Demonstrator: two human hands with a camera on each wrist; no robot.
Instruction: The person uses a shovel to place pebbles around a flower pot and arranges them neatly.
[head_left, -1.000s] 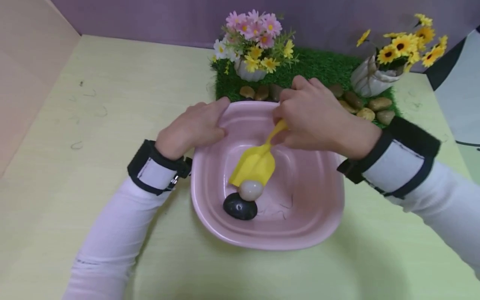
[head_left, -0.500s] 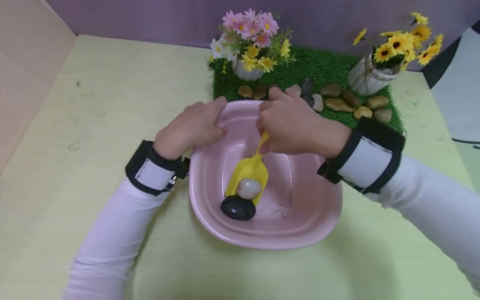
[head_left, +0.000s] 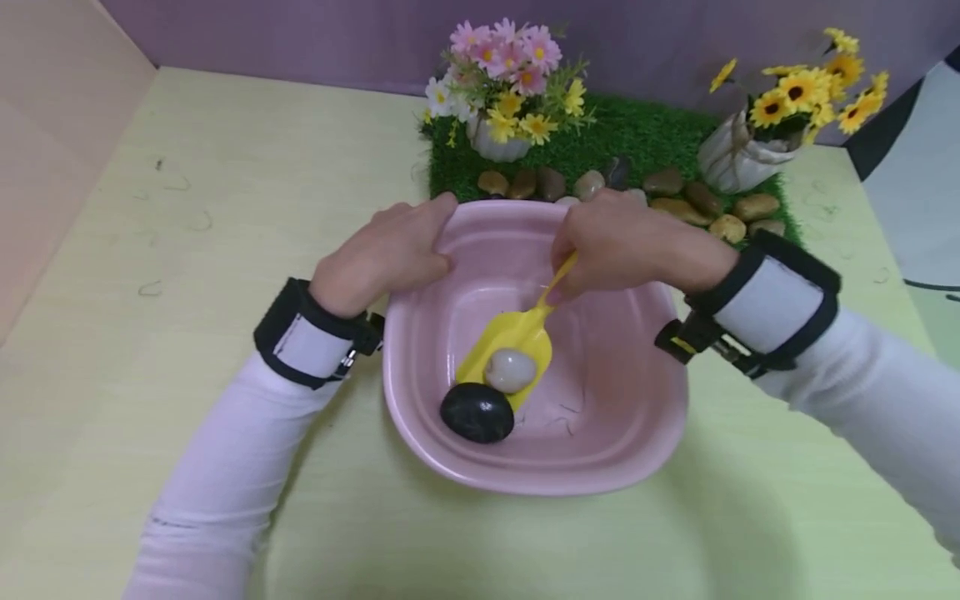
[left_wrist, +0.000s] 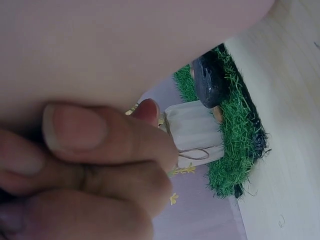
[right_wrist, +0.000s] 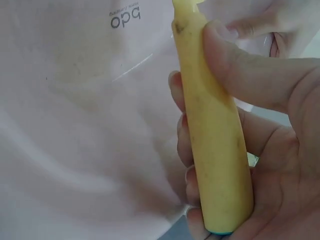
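Pale green tabletop under a purple back wall carries a pink basin [head_left: 600, 450], with a strip of fake grass [head_left: 637, 137], a row of pebbles [head_left: 678, 204] and two flowerpots beyond the fingertips. The yellow scoop [head_left: 517, 337] is pinched by its handle in the right hand [head_left: 633, 246] — thumb on top, fingers curled beneath. A white stone [head_left: 510, 369] now sits well up on the blade, where half a second ago it lay at the blade's lip; the load looks secured, as far as can be judged. The black stone [head_left: 477, 412] is left just below the blade. The left hand [head_left: 390, 250] has kept its fingers curled, pressed together, over the basin's far-left rim — unchanged.
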